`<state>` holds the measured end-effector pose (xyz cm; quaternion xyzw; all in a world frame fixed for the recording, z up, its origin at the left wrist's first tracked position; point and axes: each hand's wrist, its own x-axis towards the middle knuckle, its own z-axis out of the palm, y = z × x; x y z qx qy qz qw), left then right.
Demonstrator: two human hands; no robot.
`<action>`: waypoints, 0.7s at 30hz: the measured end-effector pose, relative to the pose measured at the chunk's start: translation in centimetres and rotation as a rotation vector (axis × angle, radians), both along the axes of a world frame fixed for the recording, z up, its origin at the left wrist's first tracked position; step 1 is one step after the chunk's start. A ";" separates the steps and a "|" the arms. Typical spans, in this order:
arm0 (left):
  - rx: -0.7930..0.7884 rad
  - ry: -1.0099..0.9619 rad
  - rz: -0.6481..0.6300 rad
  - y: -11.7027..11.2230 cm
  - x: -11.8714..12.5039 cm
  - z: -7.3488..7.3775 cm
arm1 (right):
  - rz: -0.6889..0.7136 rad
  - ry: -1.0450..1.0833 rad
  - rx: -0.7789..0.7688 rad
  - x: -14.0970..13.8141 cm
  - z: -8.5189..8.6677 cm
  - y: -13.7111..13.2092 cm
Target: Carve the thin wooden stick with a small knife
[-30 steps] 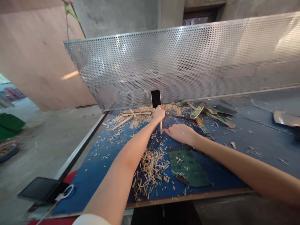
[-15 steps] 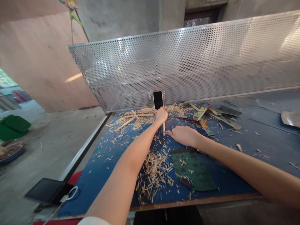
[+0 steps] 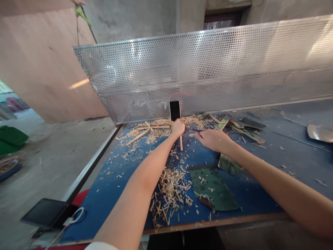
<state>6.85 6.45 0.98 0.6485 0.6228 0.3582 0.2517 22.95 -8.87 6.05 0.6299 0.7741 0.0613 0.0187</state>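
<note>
My left hand [image 3: 178, 127] is closed round a thin pale wooden stick [image 3: 181, 143], whose lower end points toward me. To its right, my right hand [image 3: 213, 139] is closed on a small blade [image 3: 191, 134]; its handle is hidden in the fingers. The blade is apart from the stick. Pale wood shavings [image 3: 173, 189] lie heaped below the hands. A phone [image 3: 175, 110] stands upright just behind my left hand. Beneath my right forearm lies a dark green sheet [image 3: 213, 189] with a few shavings on it.
A perforated metal panel [image 3: 156, 76] rises along the back of the blue table [image 3: 104, 201]. Crossed wooden sticks [image 3: 139, 137] lie at left among shavings. Painted wood strips [image 3: 244, 130] lie at right, with a metal scoop-like piece [image 3: 319, 133] farther right. A black tablet-like device [image 3: 45, 212] sits by the left edge.
My right hand has moved up and to the right with the blade, away from the stick's lower end. My left hand holds the stick in nearly the same place.
</note>
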 end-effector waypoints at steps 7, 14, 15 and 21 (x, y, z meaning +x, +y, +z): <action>-0.007 -0.002 -0.008 -0.3 -0.2 -0.1 | 0.151 0.077 -0.086 -1.9 -2.5 0.1; 0.016 0.081 -0.005 -0.3 -0.1 0.0 | 0.207 0.022 -0.060 -2.9 -3.0 -0.1; 0.018 0.086 -0.005 -0.2 0.0 -0.1 | 0.208 0.023 -0.052 -3.0 -2.9 -0.2; 0.036 0.087 -0.012 0.3 0.0 -0.6 | 0.197 -0.004 -0.052 -3.5 -3.0 -0.5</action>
